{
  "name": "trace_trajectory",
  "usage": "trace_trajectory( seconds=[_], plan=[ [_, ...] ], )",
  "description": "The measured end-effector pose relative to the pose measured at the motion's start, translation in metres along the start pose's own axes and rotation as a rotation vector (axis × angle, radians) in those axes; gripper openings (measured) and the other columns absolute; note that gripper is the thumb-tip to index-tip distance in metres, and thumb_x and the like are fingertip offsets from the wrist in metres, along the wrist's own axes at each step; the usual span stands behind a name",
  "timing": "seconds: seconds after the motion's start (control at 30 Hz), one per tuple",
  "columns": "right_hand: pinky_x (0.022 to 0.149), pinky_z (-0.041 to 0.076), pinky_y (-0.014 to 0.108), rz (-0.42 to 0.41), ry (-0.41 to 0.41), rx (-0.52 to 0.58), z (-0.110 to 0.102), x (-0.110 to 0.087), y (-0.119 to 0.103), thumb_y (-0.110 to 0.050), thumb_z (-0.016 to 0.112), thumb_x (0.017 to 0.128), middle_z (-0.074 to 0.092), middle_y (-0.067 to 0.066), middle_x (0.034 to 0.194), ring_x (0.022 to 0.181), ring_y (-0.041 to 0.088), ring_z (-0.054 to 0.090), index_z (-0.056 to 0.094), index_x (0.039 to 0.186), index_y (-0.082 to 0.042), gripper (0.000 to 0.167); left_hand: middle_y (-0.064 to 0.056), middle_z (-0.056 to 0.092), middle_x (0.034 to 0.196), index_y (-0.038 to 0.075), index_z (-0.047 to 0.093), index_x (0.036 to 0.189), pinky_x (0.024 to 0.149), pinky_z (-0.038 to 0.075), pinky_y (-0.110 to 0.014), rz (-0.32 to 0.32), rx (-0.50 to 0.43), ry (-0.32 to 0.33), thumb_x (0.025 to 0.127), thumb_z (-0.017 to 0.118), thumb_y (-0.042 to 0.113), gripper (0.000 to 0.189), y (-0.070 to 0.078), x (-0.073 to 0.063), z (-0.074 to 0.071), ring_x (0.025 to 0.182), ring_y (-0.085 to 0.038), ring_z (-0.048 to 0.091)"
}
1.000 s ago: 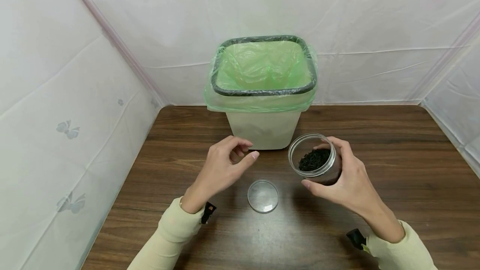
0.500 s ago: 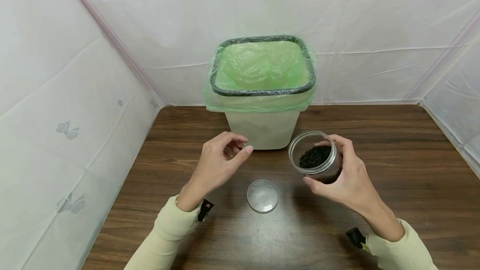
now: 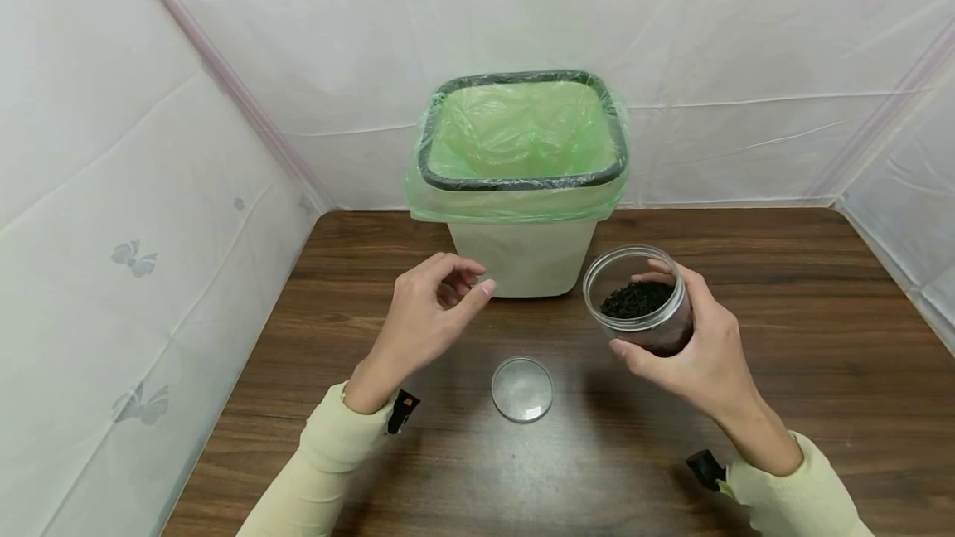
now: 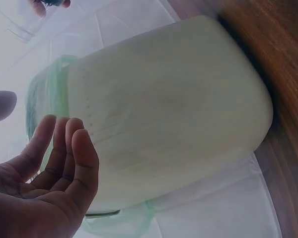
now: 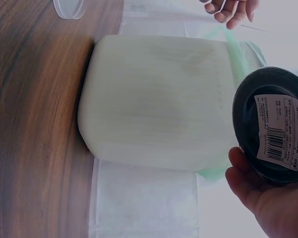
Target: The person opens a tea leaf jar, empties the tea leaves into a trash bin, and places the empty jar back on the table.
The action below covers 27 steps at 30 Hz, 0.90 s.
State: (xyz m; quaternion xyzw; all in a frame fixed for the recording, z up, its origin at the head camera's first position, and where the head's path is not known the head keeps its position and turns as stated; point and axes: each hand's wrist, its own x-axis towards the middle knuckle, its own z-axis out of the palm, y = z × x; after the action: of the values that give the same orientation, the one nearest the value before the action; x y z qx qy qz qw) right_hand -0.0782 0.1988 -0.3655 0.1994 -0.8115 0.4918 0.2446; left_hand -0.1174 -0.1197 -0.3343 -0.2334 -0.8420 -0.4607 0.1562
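My right hand [image 3: 705,346] grips a clear round jar [image 3: 656,334] by its side, raised above the table with its mouth tilted towards the left. Dark, dry shreds that look like loose tea leaves [image 3: 637,299] fill its lower part. In the right wrist view the jar's base [image 5: 246,114] shows a white barcode label [image 5: 279,131]. My left hand [image 3: 429,313] hovers in front of the bin with relaxed, bent fingers and nothing between them; the left wrist view shows its fingers [image 4: 84,153] apart from the thumb. Between the hands, a clear round lid [image 3: 522,389] lies on the table.
A pale waste bin [image 3: 522,255] lined with a green plastic bag [image 3: 515,204] stands at the back middle of the dark wooden table [image 3: 806,305]. White sheeting [image 3: 746,40] closes off the back and both sides.
My left hand has drifted left, away from the jar. My right hand has lifted the jar slightly up and to the right. The lid and the bin have stayed in place.
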Motion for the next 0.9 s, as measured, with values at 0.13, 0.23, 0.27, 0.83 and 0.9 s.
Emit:
trace_trajectory(
  seconds=[0.13,0.23,0.27,0.83,0.9],
  plan=[
    [0.085,0.044,0.015,-0.002,0.013,0.032,-0.001,0.002,-0.003,0.002,0.092,0.054,0.067,0.008,0.122,0.100,0.008,0.063,0.054,0.142,-0.011,0.097,0.006,0.063,0.087,0.013,0.074,0.101,0.064,0.055,-0.028,0.016,-0.008,0.013,0.092,0.074,0.024,0.014,0.002,0.002,-0.003,0.074,-0.009,0.060],
    [0.085,0.045,0.016,-0.008,0.021,0.037,-0.002,0.003,-0.005,0.002,0.092,0.055,0.068,0.008,0.121,0.101,0.010,0.064,0.055,0.142,-0.013,0.095,0.007,0.063,0.087,0.013,0.074,0.100,0.063,0.055,-0.028,0.018,-0.011,0.018,0.092,0.074,0.024,0.013,0.003,0.004,-0.005,0.074,-0.009,0.060],
    [0.085,0.045,0.016,-0.003,0.021,0.039,-0.002,0.004,-0.006,0.002,0.092,0.056,0.068,0.008,0.122,0.101,0.010,0.064,0.055,0.142,-0.014,0.095,0.006,0.063,0.087,0.013,0.074,0.100,0.063,0.054,-0.028,0.018,-0.012,0.019,0.092,0.074,0.024,0.013,0.003,0.004,-0.005,0.073,-0.009,0.060],
    [0.085,0.044,0.017,-0.012,0.060,0.061,-0.005,0.011,-0.009,0.005,0.092,0.054,0.068,0.011,0.120,0.101,0.011,0.064,0.056,0.142,-0.011,0.096,0.005,0.066,0.087,0.013,0.074,0.099,0.064,0.053,-0.027,0.011,-0.002,0.087,0.094,0.073,0.027,0.015,0.005,0.017,-0.021,0.076,-0.010,0.062],
    [0.085,0.044,0.017,-0.010,0.063,0.056,-0.006,0.013,-0.010,0.005,0.091,0.055,0.068,0.011,0.120,0.100,0.010,0.064,0.056,0.142,-0.011,0.095,0.005,0.065,0.087,0.014,0.074,0.098,0.064,0.053,-0.027,0.009,-0.002,0.096,0.094,0.072,0.028,0.015,0.006,0.018,-0.023,0.076,-0.010,0.062]
  ],
)
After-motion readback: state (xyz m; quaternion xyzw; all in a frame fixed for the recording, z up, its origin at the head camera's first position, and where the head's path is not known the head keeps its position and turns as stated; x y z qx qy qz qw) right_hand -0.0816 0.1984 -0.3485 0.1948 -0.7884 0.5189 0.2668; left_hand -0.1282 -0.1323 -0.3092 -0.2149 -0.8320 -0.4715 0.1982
